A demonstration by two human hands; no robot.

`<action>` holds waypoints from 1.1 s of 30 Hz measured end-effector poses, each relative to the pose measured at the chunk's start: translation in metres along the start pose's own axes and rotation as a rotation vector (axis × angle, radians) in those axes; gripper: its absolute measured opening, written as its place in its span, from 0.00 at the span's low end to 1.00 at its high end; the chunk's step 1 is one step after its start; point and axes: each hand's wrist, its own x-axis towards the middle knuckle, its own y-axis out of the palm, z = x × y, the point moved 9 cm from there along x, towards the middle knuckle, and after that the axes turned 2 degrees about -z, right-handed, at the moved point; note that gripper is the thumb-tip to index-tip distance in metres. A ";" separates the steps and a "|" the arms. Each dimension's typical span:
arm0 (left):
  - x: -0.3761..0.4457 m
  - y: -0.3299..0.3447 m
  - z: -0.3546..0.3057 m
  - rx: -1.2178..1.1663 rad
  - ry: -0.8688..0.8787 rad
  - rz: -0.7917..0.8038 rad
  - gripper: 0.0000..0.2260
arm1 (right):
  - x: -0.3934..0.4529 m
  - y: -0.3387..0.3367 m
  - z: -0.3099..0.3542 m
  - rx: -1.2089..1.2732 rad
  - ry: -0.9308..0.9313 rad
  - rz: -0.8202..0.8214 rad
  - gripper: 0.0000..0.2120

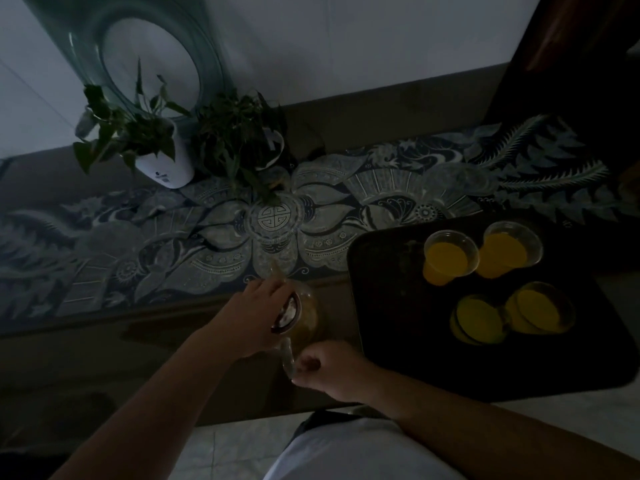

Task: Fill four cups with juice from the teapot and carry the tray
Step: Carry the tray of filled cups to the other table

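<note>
A clear glass teapot [306, 318] stands on the table near its front edge, left of a dark tray [391, 306]. My left hand [252, 317] rests on the teapot's side and lid [285, 315]. My right hand [329, 370] is closed around the teapot's glass handle [287, 358]. On the tray stand several clear cups holding orange juice: two at the back [448, 258] [507, 249] and two at the front [479, 318] [540, 306]. The scene is dim.
A patterned blue runner [207, 237] covers the table's middle. Two potted plants [138, 140] [242, 140] stand at the back by the wall. A dark wooden piece [571, 64] rises at the right. Tiled floor [235, 452] lies below the table edge.
</note>
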 end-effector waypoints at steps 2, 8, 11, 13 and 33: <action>-0.005 -0.001 -0.004 0.006 -0.058 0.004 0.42 | -0.013 -0.017 -0.005 -0.002 0.007 -0.036 0.07; -0.023 -0.032 -0.050 -0.313 -0.222 -0.256 0.34 | -0.069 -0.088 -0.024 -0.095 -0.046 -0.189 0.19; -0.021 -0.036 -0.087 -0.413 -0.229 -0.382 0.33 | -0.103 -0.133 -0.037 -0.083 -0.063 -0.309 0.19; -0.011 -0.034 -0.110 -0.448 -0.228 -0.399 0.33 | -0.125 -0.169 -0.045 -0.098 -0.069 -0.395 0.18; 0.086 0.066 -0.133 -0.647 -0.746 -0.185 0.36 | -0.126 -0.377 -0.284 -0.535 0.519 -0.581 0.38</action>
